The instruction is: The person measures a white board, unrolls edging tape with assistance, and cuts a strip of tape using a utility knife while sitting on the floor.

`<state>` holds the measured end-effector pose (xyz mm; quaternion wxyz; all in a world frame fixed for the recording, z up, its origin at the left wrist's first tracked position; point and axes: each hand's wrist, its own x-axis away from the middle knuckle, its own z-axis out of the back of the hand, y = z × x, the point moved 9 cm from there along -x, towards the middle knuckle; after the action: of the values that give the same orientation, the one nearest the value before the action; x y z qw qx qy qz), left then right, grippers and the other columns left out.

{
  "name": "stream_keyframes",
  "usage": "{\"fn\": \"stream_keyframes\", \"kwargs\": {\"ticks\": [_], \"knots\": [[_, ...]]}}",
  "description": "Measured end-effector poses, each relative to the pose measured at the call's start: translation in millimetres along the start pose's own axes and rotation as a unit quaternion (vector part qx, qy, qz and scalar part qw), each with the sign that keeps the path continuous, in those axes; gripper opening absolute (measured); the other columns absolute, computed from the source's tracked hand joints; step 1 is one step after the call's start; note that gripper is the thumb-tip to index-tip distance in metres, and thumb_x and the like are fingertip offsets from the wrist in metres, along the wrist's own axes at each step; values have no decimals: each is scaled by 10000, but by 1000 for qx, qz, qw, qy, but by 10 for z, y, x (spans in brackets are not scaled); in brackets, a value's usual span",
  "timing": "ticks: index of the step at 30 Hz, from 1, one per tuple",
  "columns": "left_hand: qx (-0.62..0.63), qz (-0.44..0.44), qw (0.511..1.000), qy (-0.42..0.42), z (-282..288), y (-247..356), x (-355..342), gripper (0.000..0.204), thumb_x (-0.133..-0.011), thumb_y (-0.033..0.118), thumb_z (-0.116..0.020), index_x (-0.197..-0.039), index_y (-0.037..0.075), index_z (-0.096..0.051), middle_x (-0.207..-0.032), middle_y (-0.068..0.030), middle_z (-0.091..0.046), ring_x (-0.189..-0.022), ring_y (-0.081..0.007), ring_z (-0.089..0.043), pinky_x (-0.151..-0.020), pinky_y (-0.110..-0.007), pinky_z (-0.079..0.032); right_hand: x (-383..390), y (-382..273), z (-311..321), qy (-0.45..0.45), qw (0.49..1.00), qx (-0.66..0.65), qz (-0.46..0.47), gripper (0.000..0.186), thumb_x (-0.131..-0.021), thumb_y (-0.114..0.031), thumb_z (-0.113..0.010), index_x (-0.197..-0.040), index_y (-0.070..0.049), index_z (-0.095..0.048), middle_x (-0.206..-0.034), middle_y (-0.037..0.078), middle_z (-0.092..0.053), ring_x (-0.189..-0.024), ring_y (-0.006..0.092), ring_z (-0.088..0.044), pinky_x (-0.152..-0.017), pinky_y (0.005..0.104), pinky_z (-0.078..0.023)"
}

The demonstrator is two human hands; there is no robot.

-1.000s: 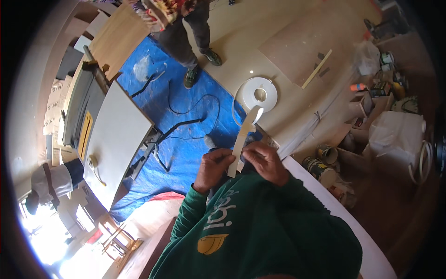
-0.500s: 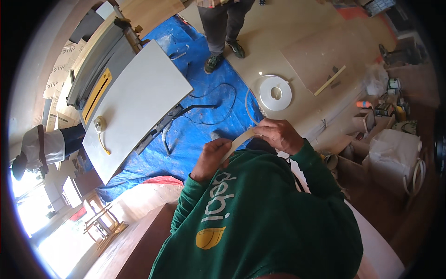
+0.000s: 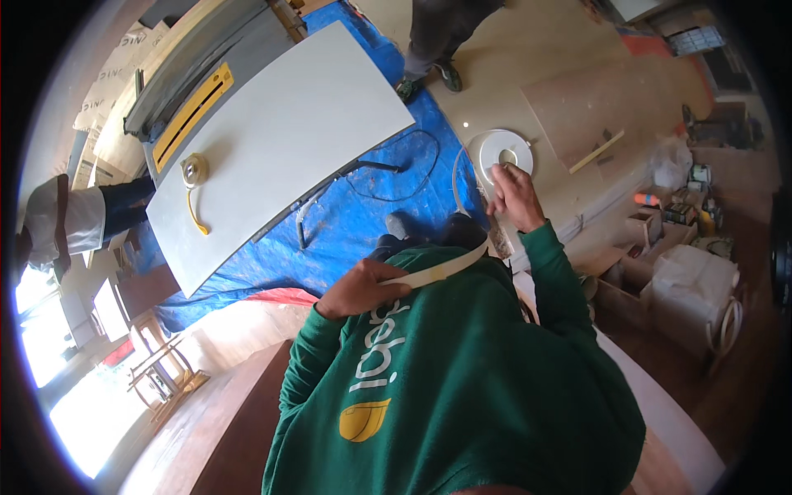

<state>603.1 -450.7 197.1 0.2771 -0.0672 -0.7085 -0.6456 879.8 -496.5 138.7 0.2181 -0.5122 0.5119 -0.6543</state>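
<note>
My left hand (image 3: 360,289) is closed on a strip of white edge banding (image 3: 450,268), thumb on top, in front of my green sweatshirt. The strip bows to the right from that hand, with a yellowish patch on it, and passes down toward my shoes. More of it runs up over the blue tarp to a white roll (image 3: 492,147) lying on the floor. My right hand (image 3: 517,200) is raised between me and the roll, covering its lower edge. Its fingers are bent, with the thumb apart from them, and I see nothing in it.
At the left a large white panel (image 3: 289,124) rests on a table saw with a yellow insert (image 3: 192,115). A tape measure (image 3: 195,170) lies on the panel. One person (image 3: 437,41) stands ahead, another (image 3: 74,210) at far left. Cans and boxes (image 3: 697,276) crowd the right.
My right hand has let go of the strip and moved up and right toward the roll. The left hand keeps hold, slightly lower. The strip now sags in a curve, and the view has shifted.
</note>
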Motion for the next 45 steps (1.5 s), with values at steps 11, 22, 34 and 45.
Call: {"fn": "stream_keyframes", "kwargs": {"ticks": [11, 22, 34, 45], "knots": [[491, 145, 857, 57, -52, -326, -97, 266, -997, 232, -465, -1093, 11, -579, -626, 52, -387, -457, -44, -321, -402, -204, -268, 712, -772, -1111, -74, 885, 271, 371, 267, -806, 43, -601, -1056, -34, -651, -981, 127, -562, -759, 237, -563, -652, 324, -476], [559, 157, 814, 19, -244, -136, -402, 290, -1011, 220, -431, -1145, -1, -561, -625, 50, -387, -444, -43, -321, -390, -192, -282, 587, -638, -965, -123, 780, 367, 492, 229, -797, -102, -671, -1008, -15, -654, -954, 80, -605, -878, 258, -593, -779, 384, -486], [504, 135, 852, 47, -331, 30, -683, 235, -995, 235, -484, -921, 33, -577, -595, 47, -398, -428, -44, -318, -376, -213, -266, 394, -581, -623, -190, 886, 224, 360, 122, -837, -27, -660, -954, -8, -634, -880, 130, -636, -828, 300, -633, -721, 385, -515], [203, 119, 971, 51, -327, 271, -736, 281, -969, 189, -532, -1171, 17, -623, -644, 21, -502, -524, -37, -436, -469, -199, -359, 75, -317, -433, -228, 945, 170, 159, 130, -932, -113, -574, -893, 8, -601, -808, 119, -610, -697, 230, -618, -643, 334, -501]]}}
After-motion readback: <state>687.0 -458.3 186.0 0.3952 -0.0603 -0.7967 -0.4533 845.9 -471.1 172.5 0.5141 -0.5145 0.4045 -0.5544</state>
